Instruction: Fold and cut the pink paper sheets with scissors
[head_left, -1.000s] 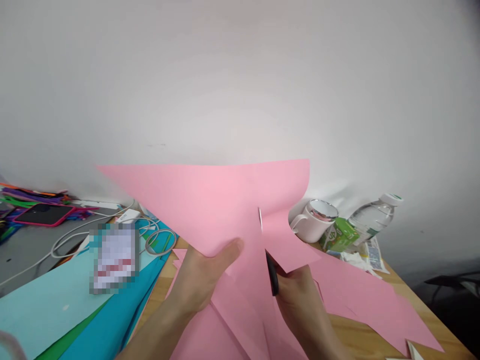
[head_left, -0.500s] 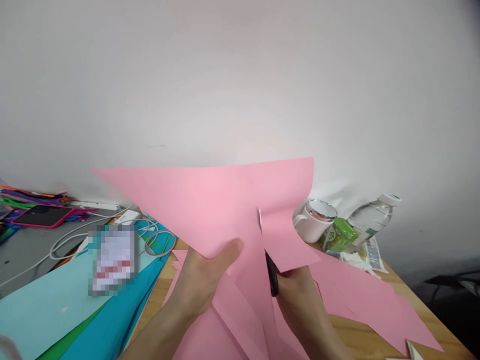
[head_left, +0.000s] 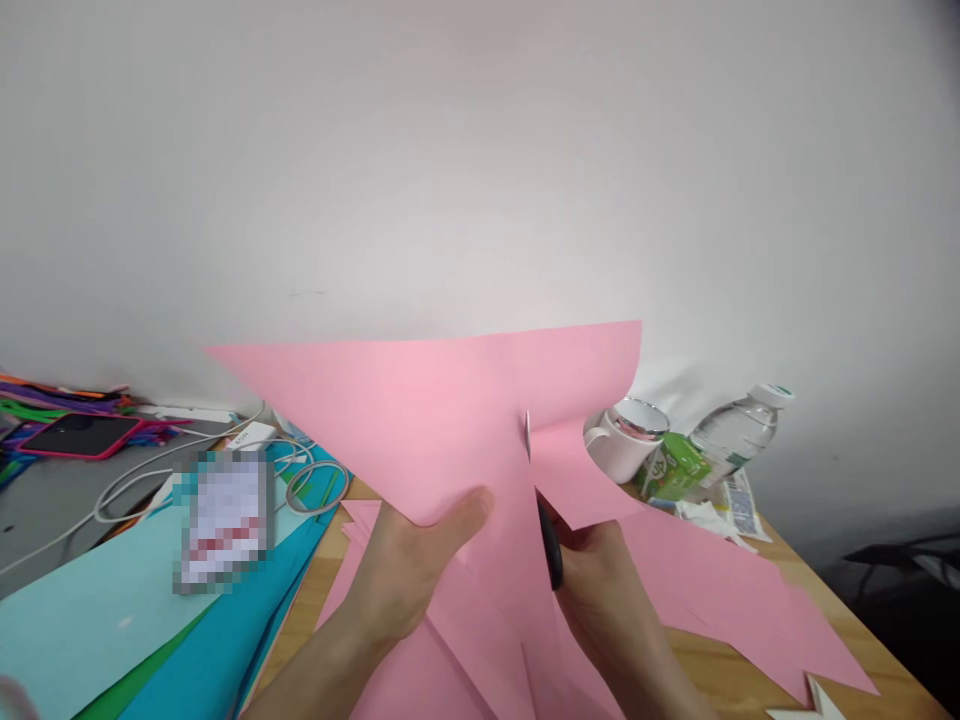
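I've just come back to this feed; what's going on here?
A person holds up a pink sheet in the left hand. The right hand grips dark-handled scissors, set in a cut that stops short of the sheet's top edge. More pink paper lies on the wooden table.

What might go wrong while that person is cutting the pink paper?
The left hand has its thumb on the raised pink sheet near the scissors, so a slip might nick it. The sheet bends on its right side, so the cut could go crooked. That side also sits in front of the white mug in this view, and might brush it.
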